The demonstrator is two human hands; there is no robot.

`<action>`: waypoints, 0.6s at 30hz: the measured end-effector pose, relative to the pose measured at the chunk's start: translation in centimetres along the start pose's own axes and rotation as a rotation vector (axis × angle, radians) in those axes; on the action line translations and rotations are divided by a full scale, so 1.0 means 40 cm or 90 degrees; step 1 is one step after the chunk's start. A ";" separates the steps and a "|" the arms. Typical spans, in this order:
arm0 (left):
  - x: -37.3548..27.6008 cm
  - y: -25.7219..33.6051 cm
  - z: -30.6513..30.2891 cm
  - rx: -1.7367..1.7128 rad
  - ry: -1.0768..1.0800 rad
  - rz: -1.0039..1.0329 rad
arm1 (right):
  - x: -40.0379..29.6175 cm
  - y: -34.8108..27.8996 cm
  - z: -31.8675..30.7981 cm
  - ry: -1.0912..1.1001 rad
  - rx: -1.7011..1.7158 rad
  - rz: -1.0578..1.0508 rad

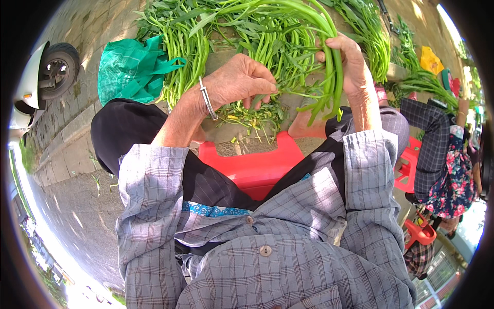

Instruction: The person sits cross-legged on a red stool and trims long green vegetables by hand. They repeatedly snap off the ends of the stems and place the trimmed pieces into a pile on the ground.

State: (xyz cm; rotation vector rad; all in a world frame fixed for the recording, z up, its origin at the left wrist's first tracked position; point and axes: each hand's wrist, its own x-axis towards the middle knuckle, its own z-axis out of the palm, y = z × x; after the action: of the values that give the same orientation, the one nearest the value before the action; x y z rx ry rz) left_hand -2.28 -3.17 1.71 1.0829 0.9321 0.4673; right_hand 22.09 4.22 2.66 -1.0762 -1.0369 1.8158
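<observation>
My right hand (349, 63) holds a bunch of long green water spinach stems (335, 65), its thumb and fingers around them. The bunch arches up and left, and its cut ends hang below the hand. To the left, my left hand (245, 81), with a silver bangle (207, 98) at the wrist, pinches a thin leafy sprig (283, 91) between thumb and fingertips. Beneath the hands lies a small heap of plucked leaves and stem bits (252, 119) on the pavement. Behind them are laid bundles of water spinach (189, 54), partly hidden by the held bunch.
A green bag (123, 71) stands beside the bundles at left. Under me is a red plastic stool (251, 164). More greens (370, 42) lie at upper right, near a yellow bag (431, 60). Another person (428, 143) sits at right. A vehicle wheel (58, 69) is at far left.
</observation>
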 end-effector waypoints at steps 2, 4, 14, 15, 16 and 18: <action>-0.003 0.001 0.001 0.000 0.002 -0.005 | -0.001 -0.008 -0.004 0.019 0.010 -0.009; 0.003 0.002 0.005 -0.005 -0.003 -0.009 | 0.001 -0.009 -0.036 0.035 0.019 -0.016; 0.000 0.001 -0.004 0.067 0.102 -0.007 | -0.004 -0.030 -0.038 0.022 -0.017 -0.040; 0.002 -0.001 -0.002 0.060 0.131 -0.003 | -0.005 -0.030 -0.039 0.018 -0.012 -0.040; 0.005 -0.001 0.001 0.053 0.160 0.000 | -0.006 -0.030 -0.040 0.015 -0.007 -0.040; 0.011 -0.007 0.006 0.044 0.218 0.008 | -0.008 -0.030 -0.040 0.021 -0.001 -0.042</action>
State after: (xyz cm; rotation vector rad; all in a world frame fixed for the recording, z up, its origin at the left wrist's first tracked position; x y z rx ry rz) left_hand -1.88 -3.10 1.33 1.0909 1.2500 0.6489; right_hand 23.88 4.81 3.34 -1.0569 -1.0418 1.7404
